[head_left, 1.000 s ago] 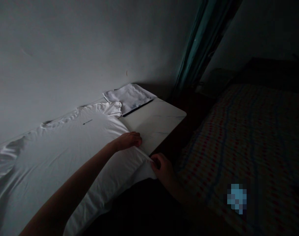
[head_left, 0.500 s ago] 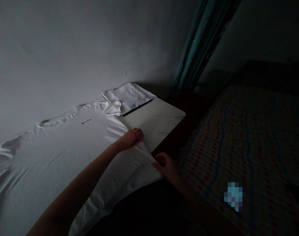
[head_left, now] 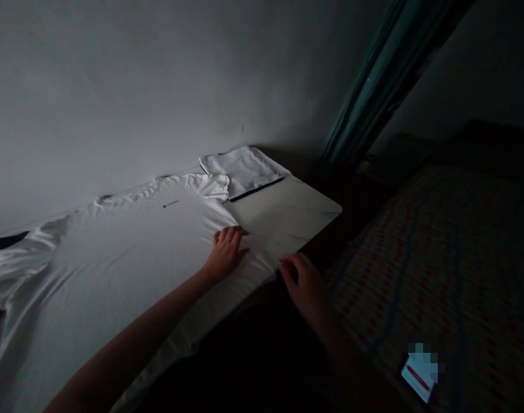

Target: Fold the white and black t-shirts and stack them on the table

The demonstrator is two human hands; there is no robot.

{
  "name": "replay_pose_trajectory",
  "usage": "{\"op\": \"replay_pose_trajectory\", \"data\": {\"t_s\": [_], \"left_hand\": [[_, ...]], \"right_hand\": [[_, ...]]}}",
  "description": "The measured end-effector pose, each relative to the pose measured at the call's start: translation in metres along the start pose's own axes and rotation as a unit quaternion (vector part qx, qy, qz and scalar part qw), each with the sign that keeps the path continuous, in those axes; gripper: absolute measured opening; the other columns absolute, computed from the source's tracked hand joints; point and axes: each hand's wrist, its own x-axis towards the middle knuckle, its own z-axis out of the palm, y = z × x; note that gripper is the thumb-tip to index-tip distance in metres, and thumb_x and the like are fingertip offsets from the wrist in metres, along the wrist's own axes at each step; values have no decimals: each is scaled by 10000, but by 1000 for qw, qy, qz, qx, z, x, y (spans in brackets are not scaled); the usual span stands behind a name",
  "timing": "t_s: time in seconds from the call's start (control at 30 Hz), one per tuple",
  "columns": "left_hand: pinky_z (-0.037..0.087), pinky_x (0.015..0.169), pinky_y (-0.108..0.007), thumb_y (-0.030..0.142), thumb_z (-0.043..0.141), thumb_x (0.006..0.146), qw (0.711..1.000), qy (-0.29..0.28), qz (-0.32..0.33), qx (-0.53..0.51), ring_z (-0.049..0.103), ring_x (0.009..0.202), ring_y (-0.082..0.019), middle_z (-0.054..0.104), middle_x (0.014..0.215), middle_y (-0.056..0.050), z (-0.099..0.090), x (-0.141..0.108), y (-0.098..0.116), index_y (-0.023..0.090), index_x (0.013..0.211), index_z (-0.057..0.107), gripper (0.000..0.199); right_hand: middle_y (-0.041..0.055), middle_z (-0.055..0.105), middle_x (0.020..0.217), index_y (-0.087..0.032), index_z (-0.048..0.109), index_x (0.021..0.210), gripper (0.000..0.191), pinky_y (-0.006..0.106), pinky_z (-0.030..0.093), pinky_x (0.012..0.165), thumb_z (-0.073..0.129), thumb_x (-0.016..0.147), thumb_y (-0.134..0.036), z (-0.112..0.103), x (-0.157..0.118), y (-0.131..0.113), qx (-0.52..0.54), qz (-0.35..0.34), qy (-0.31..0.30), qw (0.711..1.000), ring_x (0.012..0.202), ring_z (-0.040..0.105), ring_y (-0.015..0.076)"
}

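A white T-shirt lies spread flat on a white tabletop, with a small dark chest logo near its collar. My left hand rests on the shirt with its fingers spread, gripping nothing. My right hand sits at the shirt's near hem, its fingertips curled at the cloth edge. Whether those fingers pinch the hem is hidden in shadow. A folded white cloth lies beyond the shirt's shoulder.
The white tabletop runs against a grey wall and ends in a rounded corner. Right of it lies a bed with a checked cover, holding a phone-like object, blurred. A teal curtain hangs behind.
The shirt's raised near edge has dropped flat onto the table. My left hand now lies spread on the shirt, my right hand has moved farther from me, and the view has shifted slightly.
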Motion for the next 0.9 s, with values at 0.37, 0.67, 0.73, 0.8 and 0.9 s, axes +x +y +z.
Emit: {"op": "replay_pose_trajectory", "data": {"t_s": [0.37, 0.67, 0.73, 0.8, 0.9], "left_hand": [[490, 742, -448, 502, 299, 971, 814, 79, -485, 311, 584, 942, -330, 602, 1038, -124, -121, -278, -73, 211, 1095, 569, 416], [458, 751, -391, 339, 349, 982, 752, 42, -596, 280, 583, 951, -311, 641, 1002, -178, -123, -312, -82, 123, 1027, 602, 336], [454, 727, -378, 350, 352, 984, 729, 55, -611, 303, 591, 944, -309, 633, 1010, -181, -122, -318, -81, 120, 1038, 592, 336], [452, 707, -375, 373, 345, 990, 710, 50, -628, 314, 611, 921, -311, 634, 988, -181, -122, -324, -77, 115, 1030, 588, 356], [451, 691, -366, 349, 293, 1006, 719, 14, -631, 291, 644, 879, -304, 656, 918, -163, -123, -330, -69, 130, 977, 582, 364]], "right_hand": [[114, 707, 988, -167, 645, 945, 129, 294, 428, 700, 576, 950, -276, 67, 92, -31, -188, 58, -79, 977, 883, 657, 218], [134, 712, 868, -168, 635, 1006, 305, 318, 351, 573, 465, 996, -422, 95, 105, -45, -318, -5, -126, 940, 726, 665, 262], [120, 710, 851, -185, 645, 976, 288, 314, 328, 555, 476, 983, -418, 96, 107, -37, -313, -9, -122, 942, 682, 642, 249], [110, 709, 848, -191, 655, 963, 278, 310, 304, 543, 474, 975, -402, 95, 109, -30, -306, -9, -114, 945, 655, 615, 234], [95, 711, 869, -194, 667, 943, 243, 294, 286, 545, 478, 966, -346, 91, 113, -29, -289, -10, -118, 950, 651, 587, 202]]}}
